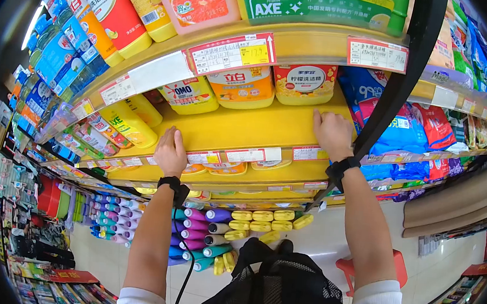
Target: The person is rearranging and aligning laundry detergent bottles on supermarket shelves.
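Note:
My left hand (pixel 171 152) rests at the front edge of a yellow shelf (pixel 228 128), fingers stretched forward and nothing visible in it. Farther right, my right hand (pixel 333 134) lies on the same shelf with its fingers slightly bent, also holding nothing that I can see. Just beyond it stands a yellow dish soap jug (pixel 304 96) with a red label. An orange-labelled jug (pixel 241 87) and an OMO bottle (pixel 187 97) stand beside that one. Yellow AXE bottles (pixel 127 123) are to the left of my left hand.
An upper shelf with price tags (pixel 235 53) overhangs my hands. A black upright post (pixel 396 90) stands right of my right hand, with blue bags (pixel 393 130) past it. Below are bottles (pixel 194 233) and yellow packs (pixel 260 226) on the floor, and a red stool (pixel 400 267).

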Tool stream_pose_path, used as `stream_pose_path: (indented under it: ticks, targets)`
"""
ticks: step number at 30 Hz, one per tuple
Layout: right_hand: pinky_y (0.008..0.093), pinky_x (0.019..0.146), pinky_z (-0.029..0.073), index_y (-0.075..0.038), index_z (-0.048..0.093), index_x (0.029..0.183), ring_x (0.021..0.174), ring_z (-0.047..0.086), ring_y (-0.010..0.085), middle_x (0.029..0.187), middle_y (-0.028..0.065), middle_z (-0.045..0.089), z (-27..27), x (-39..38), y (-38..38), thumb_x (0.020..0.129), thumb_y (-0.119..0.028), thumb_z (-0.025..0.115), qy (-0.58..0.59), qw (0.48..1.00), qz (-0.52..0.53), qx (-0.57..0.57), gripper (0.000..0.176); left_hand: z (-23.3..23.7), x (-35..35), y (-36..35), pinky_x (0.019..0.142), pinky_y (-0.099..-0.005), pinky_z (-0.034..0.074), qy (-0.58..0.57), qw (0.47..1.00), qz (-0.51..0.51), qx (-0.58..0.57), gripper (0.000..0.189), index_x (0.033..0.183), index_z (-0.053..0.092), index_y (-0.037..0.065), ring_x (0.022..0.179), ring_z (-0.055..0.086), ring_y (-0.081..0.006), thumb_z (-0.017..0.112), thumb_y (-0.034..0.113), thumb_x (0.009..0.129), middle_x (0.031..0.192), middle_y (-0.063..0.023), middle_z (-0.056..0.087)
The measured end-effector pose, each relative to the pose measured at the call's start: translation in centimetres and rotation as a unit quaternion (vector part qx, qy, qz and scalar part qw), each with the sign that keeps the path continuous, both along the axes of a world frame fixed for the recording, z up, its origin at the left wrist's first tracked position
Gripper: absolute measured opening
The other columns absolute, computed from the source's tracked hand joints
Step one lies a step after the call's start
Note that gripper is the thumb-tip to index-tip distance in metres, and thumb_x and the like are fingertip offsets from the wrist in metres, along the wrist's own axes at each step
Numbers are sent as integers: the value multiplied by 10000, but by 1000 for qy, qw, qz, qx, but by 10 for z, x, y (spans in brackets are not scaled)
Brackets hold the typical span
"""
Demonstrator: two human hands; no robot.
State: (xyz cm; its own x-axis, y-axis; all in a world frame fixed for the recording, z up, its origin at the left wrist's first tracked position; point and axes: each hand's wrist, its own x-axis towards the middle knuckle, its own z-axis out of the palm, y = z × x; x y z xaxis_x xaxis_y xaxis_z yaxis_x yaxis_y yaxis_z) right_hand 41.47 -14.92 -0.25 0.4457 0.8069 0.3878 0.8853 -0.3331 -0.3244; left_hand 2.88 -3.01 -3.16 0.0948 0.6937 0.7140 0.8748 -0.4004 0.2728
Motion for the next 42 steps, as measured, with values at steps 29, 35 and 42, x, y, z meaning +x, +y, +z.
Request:
stream_pose_path:
  ticks: [29,35,42]
  targets:
    - [483,745,543,-19,733,813,744,698,376,784,210,706,6,-6,-7,967,-285,521,17,1000,11,-7,373,-2,-2,0,950,-435,492,-6,1000,-1,-13,395,1032,713,-26,1093,648,-373,461,278,1010,1106,-197,704]
    - [482,747,545,-19,733,821,749,699,374,791,212,707,8,-7,-8,968,-282,520,26,999,13,-16,370,-1,-2,-1,955,-433,491,-4,1000,-5,-11,405,1040,712,-24,1096,646,-374,453,286,1013,1108,-198,703]
    - [480,745,545,-13,731,817,749,698,377,791,211,707,6,-5,-7,964,-284,530,28,999,13,-10,368,-1,-3,0,957,-436,489,0,1000,-9,-5,408,1056,708,-25,1096,644,-375,449,287,1016,1110,-200,701]
